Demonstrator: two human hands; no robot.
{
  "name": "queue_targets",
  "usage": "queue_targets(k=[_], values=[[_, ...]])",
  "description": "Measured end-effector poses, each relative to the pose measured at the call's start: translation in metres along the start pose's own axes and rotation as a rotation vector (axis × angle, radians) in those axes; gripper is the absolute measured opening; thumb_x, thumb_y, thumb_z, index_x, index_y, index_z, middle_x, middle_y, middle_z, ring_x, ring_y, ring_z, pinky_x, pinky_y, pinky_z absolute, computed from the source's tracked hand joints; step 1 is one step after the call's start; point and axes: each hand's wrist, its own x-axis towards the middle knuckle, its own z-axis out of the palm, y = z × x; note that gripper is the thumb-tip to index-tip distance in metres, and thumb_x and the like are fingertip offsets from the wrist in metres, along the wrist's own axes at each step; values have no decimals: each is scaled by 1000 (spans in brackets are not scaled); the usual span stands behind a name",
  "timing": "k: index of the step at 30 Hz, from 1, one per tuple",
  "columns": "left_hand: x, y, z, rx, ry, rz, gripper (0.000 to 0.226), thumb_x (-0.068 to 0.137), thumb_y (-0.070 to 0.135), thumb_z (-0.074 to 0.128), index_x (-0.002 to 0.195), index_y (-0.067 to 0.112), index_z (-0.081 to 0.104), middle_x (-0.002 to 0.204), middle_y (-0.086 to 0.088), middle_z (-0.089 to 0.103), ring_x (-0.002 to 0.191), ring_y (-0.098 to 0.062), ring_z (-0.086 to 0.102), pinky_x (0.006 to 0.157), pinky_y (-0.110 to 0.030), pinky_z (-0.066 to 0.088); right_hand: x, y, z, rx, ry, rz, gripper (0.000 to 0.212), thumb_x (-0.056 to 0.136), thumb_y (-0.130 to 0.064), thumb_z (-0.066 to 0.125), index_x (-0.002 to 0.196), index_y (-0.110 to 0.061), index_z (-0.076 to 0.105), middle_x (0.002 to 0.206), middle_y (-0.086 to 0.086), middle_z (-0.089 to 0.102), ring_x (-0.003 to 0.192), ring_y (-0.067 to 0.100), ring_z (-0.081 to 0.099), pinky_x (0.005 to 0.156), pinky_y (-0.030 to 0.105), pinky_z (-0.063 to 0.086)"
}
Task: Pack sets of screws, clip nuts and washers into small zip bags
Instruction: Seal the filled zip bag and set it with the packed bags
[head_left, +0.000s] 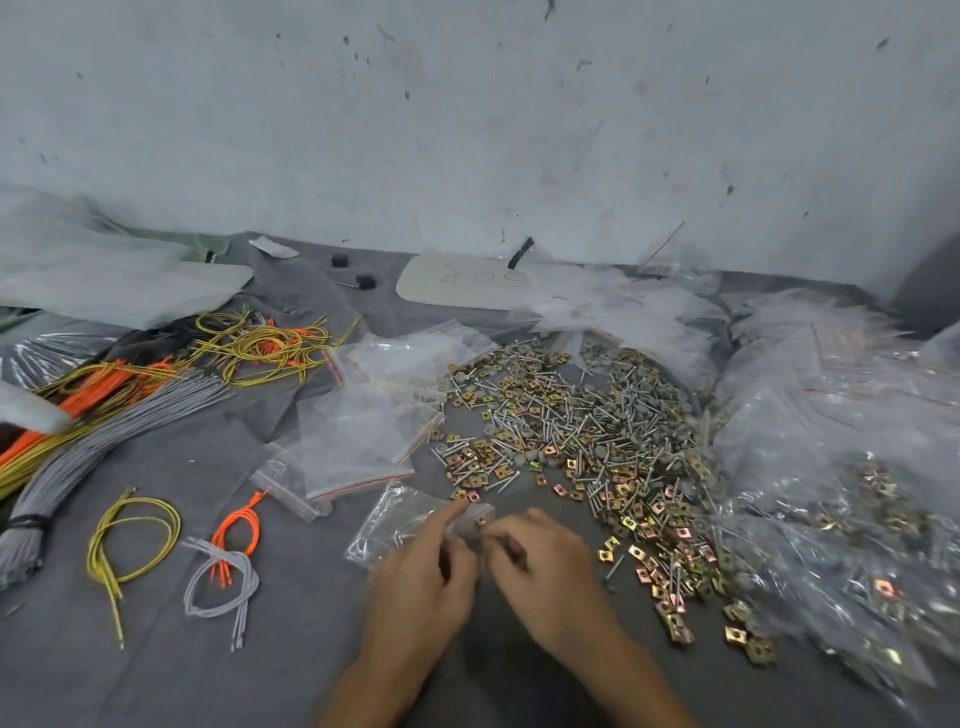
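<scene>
Reaching in from six o'clock, both forearms converge so that the left hand (423, 577) and right hand (545, 564) meet almost knuckle to knuckle just below the middle of the view. The left grip has its fingers curled under and its forefinger stretched toward one o'clock, pinching the clear plastic of a small zip bag (400, 519). The right grip curls inward toward nine o'clock and pinches the same bag at its near end. The fingertips are blurred, so I cannot tell whether anything else sits between them. The bag lies on the grey cloth (311, 649) that covers the worktop, and runs from the hands toward ten o'clock.

From twelve round to three o'clock of the hands spreads the hardware heap (571, 426) of silver screws, gold clip nuts and grey washers. Its nearest pieces lie just beside the right hand. Beyond it at three o'clock are the filled bags (841, 483), heaped and overlapping. At eleven o'clock the empty zip bags (358, 436), with red strips, lie in a loose stack.

Counted: two hands on one bag. Far off at twelve o'clock are two black blocks (365, 282) and one white card (467, 283) with writing on it. At nine o'clock lie three small wire sets, one yellow-green loop (130, 540), one orange set (239, 525) and one grey set (223, 584). Farther toward ten o'clock lie the long wire bundles (104, 431). The loose screws, nuts and washers are too many to count.
</scene>
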Motion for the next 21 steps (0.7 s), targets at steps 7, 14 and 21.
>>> queue_targets(k=[7, 14, 21], values=[[5, 1, 2, 55, -44, 74, 42, 78, 38, 47, 113, 32, 68, 57, 20, 43, 63, -7, 50, 70, -34, 52, 17, 44, -24, -229, 94, 122, 19, 94, -24, 61, 112, -27, 66, 107, -8, 55, 99, 12, 45, 82, 27, 43], [5, -2, 4, 44, -51, 74, 40, 77, 25, 55, 115, 30, 68, 60, 15, 46, 64, -10, 52, 65, -32, 50, 30, 61, -26, -389, -64, 118, 32, 102, -25, 50, 132, -23, 59, 125, -1, 57, 113, 23, 48, 99, 37, 41], [7, -10, 4, -183, 82, -91, 34, 85, 31, 50, 114, 35, 68, 63, 9, 57, 66, -16, 56, 65, -34, 48, 35, 63, -25, -358, -56, 141, 13, 98, -20, 56, 108, -19, 64, 109, 1, 57, 104, 24, 53, 86, 36, 44]])
